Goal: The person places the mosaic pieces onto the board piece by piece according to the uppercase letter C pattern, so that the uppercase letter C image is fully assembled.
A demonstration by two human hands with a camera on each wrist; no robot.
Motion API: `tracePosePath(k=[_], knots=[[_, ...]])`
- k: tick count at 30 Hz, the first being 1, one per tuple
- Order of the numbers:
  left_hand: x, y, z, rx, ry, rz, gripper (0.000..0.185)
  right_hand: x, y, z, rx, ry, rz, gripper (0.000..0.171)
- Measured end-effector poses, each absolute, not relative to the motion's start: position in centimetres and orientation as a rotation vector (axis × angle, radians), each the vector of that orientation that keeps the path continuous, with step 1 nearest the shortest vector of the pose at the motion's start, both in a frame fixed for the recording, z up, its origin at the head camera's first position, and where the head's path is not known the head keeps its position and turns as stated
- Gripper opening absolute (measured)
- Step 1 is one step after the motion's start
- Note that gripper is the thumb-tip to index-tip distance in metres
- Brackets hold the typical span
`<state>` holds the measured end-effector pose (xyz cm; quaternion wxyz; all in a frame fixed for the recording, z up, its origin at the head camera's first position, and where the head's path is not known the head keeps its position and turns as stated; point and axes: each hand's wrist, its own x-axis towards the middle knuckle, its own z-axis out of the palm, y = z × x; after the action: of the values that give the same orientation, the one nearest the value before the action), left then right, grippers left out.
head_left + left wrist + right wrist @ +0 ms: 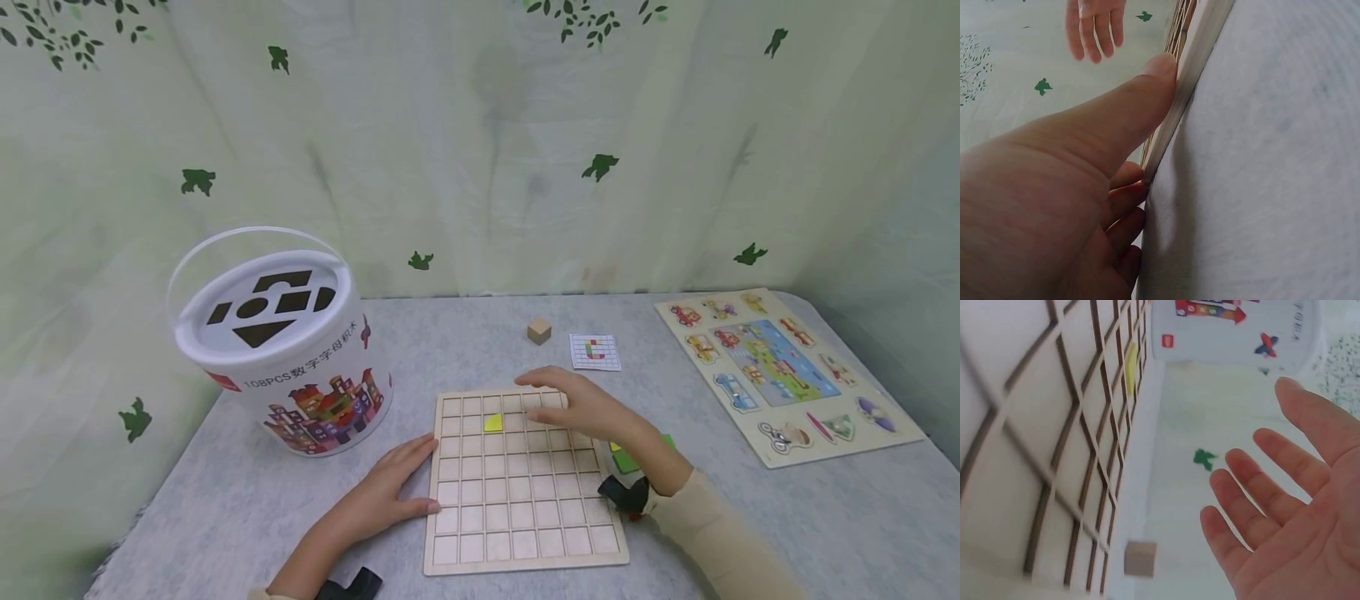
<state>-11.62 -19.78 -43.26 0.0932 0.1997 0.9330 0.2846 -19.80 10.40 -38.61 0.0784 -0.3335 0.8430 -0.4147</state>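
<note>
Two hands at a pale wooden grid board (517,533) lying flat on a grey table (750,517).

The left hand (393,492) rests against the board's left edge, thumb pressed to the rim and fingers relaxed, pinching nothing. The right hand (581,404) hovers spread and empty over the board's far right squares. A small yellow piece (492,422) sits in an upper cell. Green pieces (626,458) lie just beside the right edge; a plain wooden cube (538,330) and a small pattern card (596,351) lie beyond. A white lidded bucket (292,358) stands left.

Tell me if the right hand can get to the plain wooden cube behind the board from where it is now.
Probably yes. The right hand hovers open over the grid board's far edge, and the wooden cube sits just beyond on bare table with nothing between.
</note>
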Motion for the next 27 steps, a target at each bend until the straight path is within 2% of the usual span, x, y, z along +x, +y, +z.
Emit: tracePosePath(k=[7,15,21,27], knots=[[-11.6,-19.8,-43.1,0.582,2.76,0.841,0.082,-19.4,14.9,-38.9,-0.797,2.65,-1.226,0.043],[-11.5,-19.6,-43.1,0.579,2.778,0.83,0.082,-19.6,19.0,-41.7,-0.697,2.629,-1.191,0.041],[-11.5,-19.6,-43.1,0.586,2.776,0.843,0.082,-20.0,20.0,-43.0,-0.658,2.662,-1.136,0.037],[-11.5,-19.6,-43.1,0.587,2.782,0.843,0.082,-20.1,19.9,-43.3,-0.646,2.737,-1.04,0.026]])
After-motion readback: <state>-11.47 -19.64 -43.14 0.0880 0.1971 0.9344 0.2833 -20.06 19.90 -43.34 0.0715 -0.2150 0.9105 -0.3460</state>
